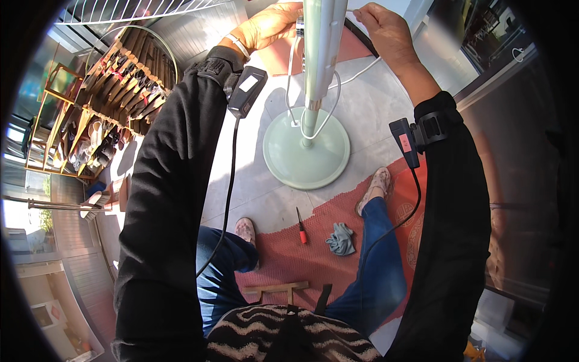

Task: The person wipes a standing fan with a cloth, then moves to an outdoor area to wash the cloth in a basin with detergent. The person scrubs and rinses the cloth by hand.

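Observation:
A pale green and white stand appliance, perhaps a fan, rises in front of me; its column (321, 54) runs out of view at the top, and its round base (307, 154) rests on the floor. My left hand (276, 25) is at the column's left side, by a small metallic part (300, 27); whether it grips anything cannot be told. To the column's right, my right hand (384, 31) has curled fingers at a thin white cord (357, 78), which they seem to pinch. More cord loops round the lower column.
A screwdriver with a red handle (302, 236) and a grey cloth (341, 239) lie on the red mat (289, 253) between my feet. A wooden stool (276, 287) is below me. Left are a full wooden shoe rack (74, 102), a brush (95, 206) and a white wire rack (135, 11).

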Tool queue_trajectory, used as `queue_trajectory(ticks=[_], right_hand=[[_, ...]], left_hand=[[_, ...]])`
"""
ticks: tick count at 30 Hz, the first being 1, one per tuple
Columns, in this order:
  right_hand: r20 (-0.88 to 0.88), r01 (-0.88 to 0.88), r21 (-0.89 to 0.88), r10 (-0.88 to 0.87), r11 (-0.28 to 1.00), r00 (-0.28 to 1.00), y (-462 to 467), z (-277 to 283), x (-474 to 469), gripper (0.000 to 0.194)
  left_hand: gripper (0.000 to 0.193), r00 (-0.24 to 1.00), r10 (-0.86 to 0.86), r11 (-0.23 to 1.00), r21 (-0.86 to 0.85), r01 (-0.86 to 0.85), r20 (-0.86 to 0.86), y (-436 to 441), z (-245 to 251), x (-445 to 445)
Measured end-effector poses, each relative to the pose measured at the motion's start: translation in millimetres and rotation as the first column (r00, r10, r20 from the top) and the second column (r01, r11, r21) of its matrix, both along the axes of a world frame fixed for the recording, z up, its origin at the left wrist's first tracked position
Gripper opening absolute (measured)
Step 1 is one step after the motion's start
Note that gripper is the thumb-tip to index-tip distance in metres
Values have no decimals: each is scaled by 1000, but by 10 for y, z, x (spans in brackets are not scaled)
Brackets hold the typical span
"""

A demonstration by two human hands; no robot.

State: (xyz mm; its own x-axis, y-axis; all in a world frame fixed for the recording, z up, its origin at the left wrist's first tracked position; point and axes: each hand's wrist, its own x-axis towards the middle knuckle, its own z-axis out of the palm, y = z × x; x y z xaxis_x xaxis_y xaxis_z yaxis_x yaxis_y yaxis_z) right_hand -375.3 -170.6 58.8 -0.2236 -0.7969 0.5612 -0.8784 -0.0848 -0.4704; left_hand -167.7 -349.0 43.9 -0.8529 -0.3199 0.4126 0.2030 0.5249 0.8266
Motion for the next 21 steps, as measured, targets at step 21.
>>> queue_trajectory(ticks=[21], right_hand=[[769, -213, -560, 598, 801, 228, 3009, 846, 1856, 23]], left_hand=[[44, 974, -141, 983, -141, 117, -176, 3585, 240, 1045]])
